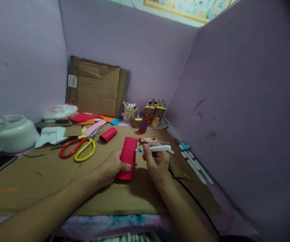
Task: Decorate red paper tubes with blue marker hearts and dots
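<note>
My left hand (115, 167) is wrapped round a red paper tube (129, 151), its thumb across the front. In my right hand (157, 164) is a white marker (157, 148) with a blue tip end, which points left and meets or nearly meets the tube's right side. Whether the tip touches the paper I cannot tell. A second, shorter red tube (109, 134) lies behind on the cardboard mat. To its left rest scissors (84, 147) with one red and one yellow handle. A small red cup-like roll with a blue heart (143, 125) stands farther back.
A white pot (13, 134) stands at the left. Coloured paper sheets (84, 117) and folded cardboard (96, 87) are at the back, beside a pen holder (130, 112) and cardboard animal figures (155, 111). Several markers (194, 164) line the right edge; a black cable (197, 201) crosses nearby.
</note>
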`<move>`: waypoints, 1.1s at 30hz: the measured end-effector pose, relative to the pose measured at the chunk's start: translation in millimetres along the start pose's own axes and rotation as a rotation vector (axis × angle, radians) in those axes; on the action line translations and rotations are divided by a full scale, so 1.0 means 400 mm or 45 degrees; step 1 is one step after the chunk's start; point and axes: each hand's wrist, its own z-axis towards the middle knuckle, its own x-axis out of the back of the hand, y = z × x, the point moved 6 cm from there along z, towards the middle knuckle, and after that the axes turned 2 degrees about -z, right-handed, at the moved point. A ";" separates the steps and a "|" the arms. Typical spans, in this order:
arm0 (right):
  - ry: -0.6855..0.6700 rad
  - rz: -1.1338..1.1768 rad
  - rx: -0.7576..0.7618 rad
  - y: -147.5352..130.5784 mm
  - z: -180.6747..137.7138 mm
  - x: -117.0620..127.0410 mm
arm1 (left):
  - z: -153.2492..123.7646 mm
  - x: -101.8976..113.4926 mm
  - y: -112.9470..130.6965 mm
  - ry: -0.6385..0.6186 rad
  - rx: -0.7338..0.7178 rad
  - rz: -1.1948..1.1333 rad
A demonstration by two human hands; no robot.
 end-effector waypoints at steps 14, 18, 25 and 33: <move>0.043 0.636 -0.588 0.069 0.010 -0.038 | -0.001 -0.009 0.012 -0.144 -0.047 -0.091; -0.169 0.864 -0.774 0.073 -0.001 -0.074 | -0.014 -0.031 0.003 -0.301 0.006 -0.048; -0.105 1.045 -0.848 0.064 0.009 -0.067 | -0.018 -0.042 -0.003 -0.350 0.000 -0.021; 0.008 0.903 -0.688 0.077 0.037 -0.042 | -0.016 -0.022 -0.016 -0.184 0.053 0.122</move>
